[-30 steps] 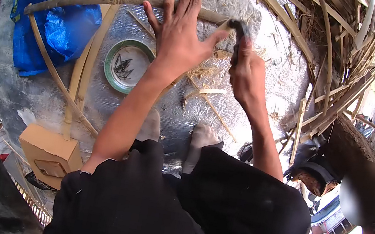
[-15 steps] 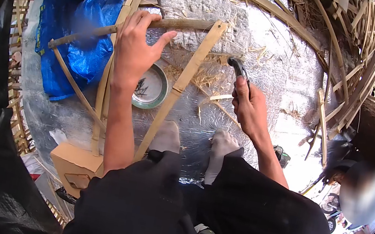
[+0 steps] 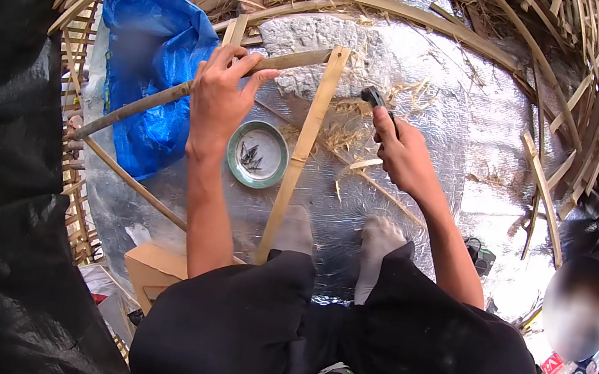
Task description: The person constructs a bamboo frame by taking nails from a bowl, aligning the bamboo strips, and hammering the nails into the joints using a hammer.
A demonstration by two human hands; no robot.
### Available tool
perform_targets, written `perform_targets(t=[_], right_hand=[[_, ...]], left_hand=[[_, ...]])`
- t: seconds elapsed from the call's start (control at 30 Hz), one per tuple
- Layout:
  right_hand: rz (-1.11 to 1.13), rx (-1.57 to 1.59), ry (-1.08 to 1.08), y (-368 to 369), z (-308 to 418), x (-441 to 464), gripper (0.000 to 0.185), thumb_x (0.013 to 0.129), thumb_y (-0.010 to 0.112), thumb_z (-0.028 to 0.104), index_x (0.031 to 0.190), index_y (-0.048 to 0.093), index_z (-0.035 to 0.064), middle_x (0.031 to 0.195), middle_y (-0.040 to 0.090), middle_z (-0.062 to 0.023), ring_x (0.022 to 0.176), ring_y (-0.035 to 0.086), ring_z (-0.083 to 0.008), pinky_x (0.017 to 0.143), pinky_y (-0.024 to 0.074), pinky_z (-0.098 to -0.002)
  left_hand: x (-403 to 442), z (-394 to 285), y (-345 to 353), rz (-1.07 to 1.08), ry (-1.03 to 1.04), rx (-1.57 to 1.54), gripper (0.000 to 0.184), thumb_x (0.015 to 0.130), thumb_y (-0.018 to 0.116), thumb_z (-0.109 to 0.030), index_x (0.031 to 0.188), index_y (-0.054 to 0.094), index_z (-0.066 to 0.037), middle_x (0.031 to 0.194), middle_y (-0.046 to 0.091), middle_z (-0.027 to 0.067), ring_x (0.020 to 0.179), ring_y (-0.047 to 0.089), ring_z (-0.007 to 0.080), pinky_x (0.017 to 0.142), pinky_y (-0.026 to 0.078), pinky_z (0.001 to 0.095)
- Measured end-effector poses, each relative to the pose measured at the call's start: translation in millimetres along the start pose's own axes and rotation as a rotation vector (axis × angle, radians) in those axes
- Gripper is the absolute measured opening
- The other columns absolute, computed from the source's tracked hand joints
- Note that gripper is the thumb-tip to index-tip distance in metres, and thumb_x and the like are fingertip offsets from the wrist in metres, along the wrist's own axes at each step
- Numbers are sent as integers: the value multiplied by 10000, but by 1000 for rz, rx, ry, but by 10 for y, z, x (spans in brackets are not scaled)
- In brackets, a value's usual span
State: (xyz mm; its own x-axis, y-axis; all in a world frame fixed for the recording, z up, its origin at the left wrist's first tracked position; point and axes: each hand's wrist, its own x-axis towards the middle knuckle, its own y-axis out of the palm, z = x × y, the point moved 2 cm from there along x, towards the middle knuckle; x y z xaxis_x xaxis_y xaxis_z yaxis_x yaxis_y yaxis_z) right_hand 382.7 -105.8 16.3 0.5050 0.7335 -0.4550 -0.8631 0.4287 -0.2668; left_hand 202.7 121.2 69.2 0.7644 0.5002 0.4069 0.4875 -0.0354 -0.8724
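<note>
My left hand (image 3: 219, 106) has its fingers curled over a round wooden stick (image 3: 136, 109), with the thumb held apart. At its far end the stick meets a flat bamboo strip (image 3: 304, 148), which runs down toward my legs. A thinner strip (image 3: 134, 183) joins the stick's near left end. My right hand (image 3: 406, 153) grips a hammer (image 3: 372, 97), its dark head raised to the right of the joint; most of the handle is hidden in my fist. Between my forearm and the flat strip sits a green-rimmed bowl (image 3: 230, 165) with several nails (image 3: 251, 157) in it.
A rough stone block (image 3: 292, 43) lies under the joint. The blue plastic sack (image 3: 141, 137) is at left, a cardboard box (image 3: 151, 269) below it. Cut bamboo strips (image 3: 392, 12) are heaped along the back and right. Another person (image 3: 581, 305) is at far right.
The view has shifted, so the frame, bowl and sack appear farther right and mostly lower. My left fingers are more curled over the stick. The hammer stays in my right hand near the joint.
</note>
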Motion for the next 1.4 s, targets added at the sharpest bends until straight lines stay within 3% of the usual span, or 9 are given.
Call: perform_targets(t=[0.23,0.4,0.7,0.83,0.9,1.03,1.1,1.33,1.4], right_hand=[[43,-59,67,-25,-98,-142,661,1015,551,598,818,571,-33,669,506,-67,658,443,-170,626,398,-380],[116,111,105,192,-131,-203,615,898,720,607,731,524,49,577,453,5,507,447,-109,480,348,-334],[198,228,169,279,-224,-267,546,947,681,558,760,542,65,586,492,6,476,477,-97,443,370,-310],[119,225,184,196,-290,-252,526,956,681,539,758,525,78,586,487,22,459,465,-82,424,363,-290],[77,321,155,147,-379,-203,511,965,674,531,757,519,91,581,475,34,457,455,-82,428,360,-282],[33,381,213,9,-385,-270,449,1001,664,483,805,473,127,614,448,64,457,399,-45,417,310,-249],[5,356,226,-40,-505,-282,437,1005,658,480,817,470,133,620,447,62,457,397,-45,417,306,-241],[-80,448,188,-248,-431,-358,402,1052,572,477,912,532,102,658,471,43,471,426,-46,419,336,-227],[-99,427,132,-266,-363,-360,407,1064,550,473,921,536,92,661,474,43,474,429,-47,421,339,-225]], left_hand=[[287,-108,-684,-19,119,216,228,905,757,-222,1072,747,-69,841,636,75,763,621,267,689,485,410],[620,-268,-1210,-80,368,321,252,849,823,-186,1046,743,-50,794,610,70,672,608,261,604,485,391],[869,-1167,-2514,-307,589,632,315,716,908,-61,992,764,-13,883,701,74,756,664,249,645,536,374],[597,-1186,-2035,-295,429,382,268,784,847,31,1002,697,-14,822,694,108,698,678,274,623,538,359],[401,-1029,-1616,-126,115,376,252,882,774,-35,1109,665,-31,864,709,135,688,662,318,602,513,385],[120,-655,-483,-29,9,91,329,1021,631,-324,1212,634,-56,892,716,192,774,684,427,655,515,483],[-54,-592,-81,27,-17,-4,389,1030,586,-395,1219,630,-59,870,705,180,742,674,415,634,502,490],[-177,-700,440,168,-68,81,425,998,612,-457,835,620,-65,755,648,116,690,664,366,602,488,473],[-213,-750,380,145,-72,80,421,996,615,-460,841,633,-70,742,653,119,670,660,354,598,489,463]])
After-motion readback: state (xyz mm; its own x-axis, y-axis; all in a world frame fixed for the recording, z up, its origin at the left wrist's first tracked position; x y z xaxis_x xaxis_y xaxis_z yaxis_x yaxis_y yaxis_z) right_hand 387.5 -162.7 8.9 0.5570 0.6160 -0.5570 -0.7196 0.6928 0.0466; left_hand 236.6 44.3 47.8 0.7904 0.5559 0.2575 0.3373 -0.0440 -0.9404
